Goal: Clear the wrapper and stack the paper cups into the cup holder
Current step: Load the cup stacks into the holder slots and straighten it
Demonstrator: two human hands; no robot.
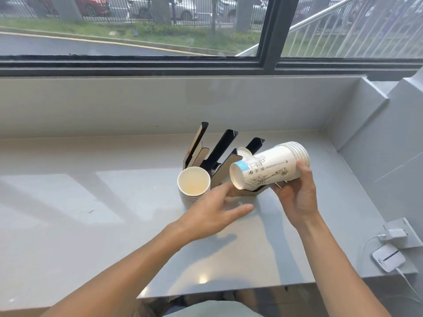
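My right hand [297, 193] grips a nested stack of white printed paper cups [267, 167], held sideways with its base end pointing left, just in front of the black and brown cup holder [219, 152]. The holder has several slanted prongs and stands on the grey counter [91, 225]. A second stack of cups [193, 186] stands upright, mouth up, at the holder's left front. My left hand [215, 210] hovers open, fingers spread, between the upright stack and the held stack, holding nothing. No wrapper is visible.
A window and its sill run along the back of the counter. At the right edge lie a white charger plug [394, 234] and a small white device [388, 257] with cables. The counter's front edge is close to my body.
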